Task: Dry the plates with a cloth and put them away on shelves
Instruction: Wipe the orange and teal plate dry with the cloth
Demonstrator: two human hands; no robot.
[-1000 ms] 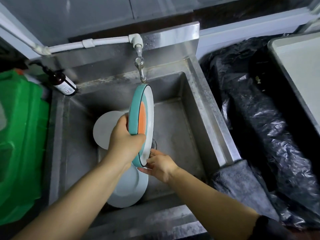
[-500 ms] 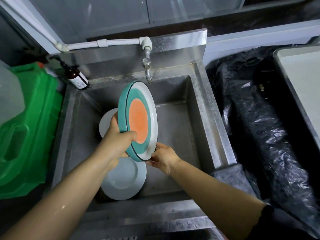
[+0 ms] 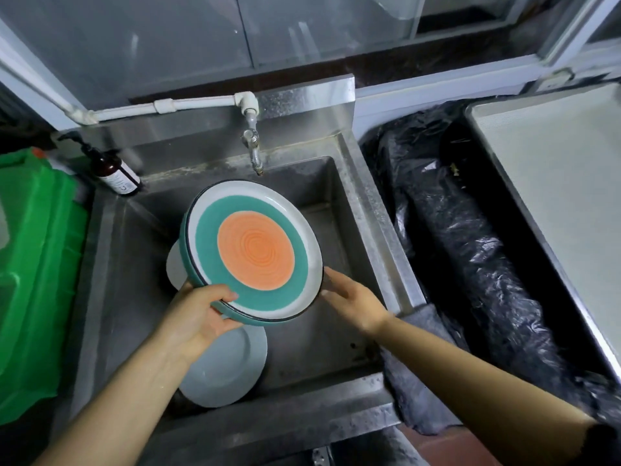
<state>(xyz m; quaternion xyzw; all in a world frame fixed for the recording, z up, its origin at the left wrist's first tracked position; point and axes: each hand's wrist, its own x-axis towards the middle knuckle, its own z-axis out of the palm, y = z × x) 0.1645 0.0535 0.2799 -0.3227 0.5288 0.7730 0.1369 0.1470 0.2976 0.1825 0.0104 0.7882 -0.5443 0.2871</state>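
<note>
The left hand (image 3: 198, 314) grips the near rim of the striped plate (image 3: 255, 253), thumb on top, holding it tilted over the sink (image 3: 369, 210), I'd guess to let water run off. The right hand (image 3: 353, 302) is released, its straight fingers by the plate's right edge, perhaps to steady it; actual contact I cannot tell. Two plain white plates (image 3: 225, 368) lie in the basin below, under the tap (image 3: 253, 153). A grey cloth (image 3: 423, 331) is draped on the sink's right corner, within reach for drying.

tap (image 3: 254, 153) overhanging sink (image 3: 366, 210) rear, white plates (image 3: 225, 368) covering left floor, right floor bare
</note>
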